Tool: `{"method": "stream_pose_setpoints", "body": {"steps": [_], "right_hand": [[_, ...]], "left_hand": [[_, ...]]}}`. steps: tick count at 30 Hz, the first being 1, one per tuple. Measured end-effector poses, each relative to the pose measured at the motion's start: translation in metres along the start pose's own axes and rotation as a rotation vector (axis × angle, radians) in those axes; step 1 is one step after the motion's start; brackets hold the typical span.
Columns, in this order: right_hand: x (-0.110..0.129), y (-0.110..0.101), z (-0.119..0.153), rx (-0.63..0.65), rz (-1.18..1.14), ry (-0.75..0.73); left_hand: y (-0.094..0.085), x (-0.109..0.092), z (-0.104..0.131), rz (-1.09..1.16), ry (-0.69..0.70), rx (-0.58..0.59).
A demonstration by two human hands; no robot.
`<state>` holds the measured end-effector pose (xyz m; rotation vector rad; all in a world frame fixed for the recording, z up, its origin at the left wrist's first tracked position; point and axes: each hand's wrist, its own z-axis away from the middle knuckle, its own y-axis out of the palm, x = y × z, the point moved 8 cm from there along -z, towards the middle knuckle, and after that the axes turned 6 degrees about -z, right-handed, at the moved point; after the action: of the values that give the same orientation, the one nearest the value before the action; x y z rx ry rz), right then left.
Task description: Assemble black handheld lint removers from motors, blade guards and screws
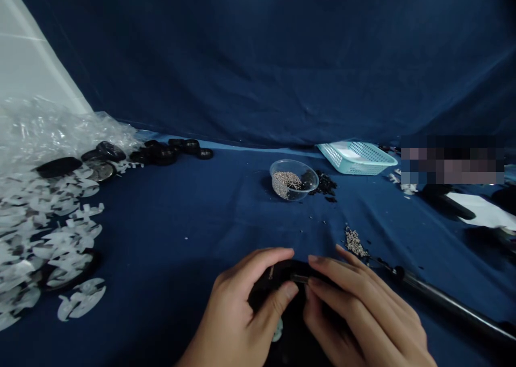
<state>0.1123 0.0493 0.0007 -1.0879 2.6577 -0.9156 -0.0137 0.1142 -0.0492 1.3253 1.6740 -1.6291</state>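
My left hand (250, 297) is closed on a black plastic casing (264, 281) at the front of the table, with thumb and forefinger curled over its edge. A small dark shiny piece (299, 278) lies at the casing's upper edge, between my two hands. The fingertips of my right hand (358, 308) press together at that piece and the casing's right side. The casing's lower part is dark and partly hidden by my fingers. A pale green round bit (278, 330) shows below my left thumb. Right of my hands lies a black electric screwdriver (447, 300), its bit beside a heap of small screws (355, 242).
A clear plastic bowl (296, 192) holds screws, with small black parts (325, 184) beside it. Behind stands a light-blue basket (365, 168). White plastic parts (72, 238) pile up at left, near round black pieces (163, 153) and clear plastic bags (60, 133). A dark blue cloth (258, 60) hangs behind.
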Motion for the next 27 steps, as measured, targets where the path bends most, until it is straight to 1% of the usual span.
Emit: {"method": "stream_pose_setpoints", "body": {"steps": [3, 8, 13, 19, 25, 27], "right_hand": [[0.0, 0.0, 0.0, 0.006, 0.009, -0.026], [-0.001, 0.004, 0.002, 0.02, 0.002, -0.034], [0.0, 0.008, 0.004, 0.026, -0.017, -0.03], [-0.006, 0.011, -0.001, -0.009, -0.076, 0.056], [-0.019, 0.014, -0.008, 0.031, -0.201, 0.212], [-0.021, 0.014, -0.008, 0.036, -0.227, 0.236]], "left_hand": [[0.001, 0.001, 0.0, 0.016, -0.015, 0.004], [0.004, 0.008, 0.001, 0.177, -0.111, 0.024], [0.007, 0.014, 0.002, 0.223, -0.167, 0.031], [0.009, 0.022, 0.001, 0.274, -0.236, 0.034], [0.01, 0.026, 0.003, 0.267, -0.266, 0.039], [0.011, 0.028, 0.004, 0.282, -0.292, 0.039]]}}
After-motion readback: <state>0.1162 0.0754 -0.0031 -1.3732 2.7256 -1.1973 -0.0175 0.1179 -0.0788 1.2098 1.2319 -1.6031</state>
